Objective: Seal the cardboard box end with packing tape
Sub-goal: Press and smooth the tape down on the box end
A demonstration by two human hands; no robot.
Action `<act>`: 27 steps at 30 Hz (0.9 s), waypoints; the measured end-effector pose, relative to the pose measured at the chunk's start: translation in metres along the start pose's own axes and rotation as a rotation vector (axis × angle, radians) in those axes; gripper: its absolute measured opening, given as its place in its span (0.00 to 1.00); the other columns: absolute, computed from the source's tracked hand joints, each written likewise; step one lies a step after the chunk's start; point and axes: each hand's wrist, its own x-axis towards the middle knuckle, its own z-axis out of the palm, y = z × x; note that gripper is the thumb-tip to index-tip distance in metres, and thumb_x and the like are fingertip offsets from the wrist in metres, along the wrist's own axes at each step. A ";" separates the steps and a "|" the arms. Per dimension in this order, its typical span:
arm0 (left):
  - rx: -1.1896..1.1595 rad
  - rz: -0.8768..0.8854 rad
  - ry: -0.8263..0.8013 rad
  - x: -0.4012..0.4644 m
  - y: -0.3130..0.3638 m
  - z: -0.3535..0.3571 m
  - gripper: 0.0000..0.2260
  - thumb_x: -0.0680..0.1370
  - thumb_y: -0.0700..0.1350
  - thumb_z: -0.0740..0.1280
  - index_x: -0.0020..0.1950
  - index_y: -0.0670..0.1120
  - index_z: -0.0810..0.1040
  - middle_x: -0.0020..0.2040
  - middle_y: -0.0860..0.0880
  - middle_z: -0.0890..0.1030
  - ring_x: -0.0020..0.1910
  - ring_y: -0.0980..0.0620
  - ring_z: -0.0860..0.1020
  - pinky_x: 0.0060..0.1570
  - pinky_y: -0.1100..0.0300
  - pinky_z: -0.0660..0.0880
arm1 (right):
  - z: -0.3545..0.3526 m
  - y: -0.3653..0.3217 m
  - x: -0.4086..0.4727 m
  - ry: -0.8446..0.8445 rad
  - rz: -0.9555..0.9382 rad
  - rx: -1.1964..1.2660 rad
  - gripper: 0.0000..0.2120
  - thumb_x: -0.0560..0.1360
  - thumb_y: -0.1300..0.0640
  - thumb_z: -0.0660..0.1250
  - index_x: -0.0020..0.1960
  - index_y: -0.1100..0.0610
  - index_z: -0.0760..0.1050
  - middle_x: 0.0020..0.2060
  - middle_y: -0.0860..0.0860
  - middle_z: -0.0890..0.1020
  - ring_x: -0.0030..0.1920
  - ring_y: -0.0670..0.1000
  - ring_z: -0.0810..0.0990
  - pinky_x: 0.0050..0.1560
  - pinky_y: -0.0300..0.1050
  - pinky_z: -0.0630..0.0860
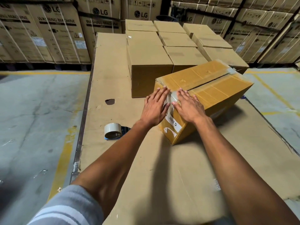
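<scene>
Pressing flat, the left hand [154,109] and right hand [189,106] lie with fingers spread on the near end of the cardboard box [211,88], gripping nothing, either side of its clear tape strip [172,99]. That box rests on flattened cardboard sheeting [146,168], long axis running away rightward. A tape roll [113,130] lies left, apart.

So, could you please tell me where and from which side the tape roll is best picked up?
Probably by its curved outer wall, from above. The tape roll stands on edge on the flattened cardboard, open core facing the camera, so fingers can pinch across its width. It lies near the left hand, which, like the right hand, presses flat on the box.
</scene>
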 end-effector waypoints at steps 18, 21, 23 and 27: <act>0.032 0.267 -0.017 0.031 -0.008 -0.009 0.23 0.85 0.67 0.57 0.72 0.56 0.76 0.77 0.51 0.75 0.81 0.46 0.67 0.81 0.35 0.60 | -0.001 0.002 -0.045 0.167 0.075 0.049 0.29 0.85 0.37 0.51 0.81 0.49 0.63 0.80 0.50 0.68 0.80 0.54 0.67 0.78 0.59 0.62; 0.025 0.300 0.006 0.031 -0.014 -0.005 0.22 0.85 0.66 0.61 0.74 0.56 0.75 0.78 0.51 0.74 0.82 0.45 0.67 0.81 0.35 0.60 | -0.001 -0.001 -0.044 0.181 0.078 -0.019 0.30 0.83 0.37 0.60 0.80 0.49 0.65 0.79 0.50 0.70 0.77 0.55 0.70 0.76 0.60 0.67; 0.056 0.329 -0.009 0.029 -0.020 -0.002 0.24 0.83 0.62 0.68 0.77 0.55 0.73 0.81 0.50 0.72 0.84 0.45 0.63 0.82 0.35 0.58 | -0.001 -0.003 -0.044 0.180 0.080 -0.040 0.32 0.80 0.39 0.66 0.80 0.49 0.65 0.79 0.51 0.70 0.76 0.55 0.72 0.76 0.60 0.68; 0.077 0.358 -0.012 0.030 -0.025 -0.002 0.26 0.83 0.61 0.69 0.79 0.55 0.71 0.82 0.50 0.70 0.85 0.45 0.61 0.83 0.33 0.55 | -0.001 0.000 -0.045 0.158 0.080 -0.011 0.35 0.80 0.38 0.67 0.82 0.49 0.62 0.80 0.51 0.68 0.78 0.55 0.69 0.78 0.58 0.62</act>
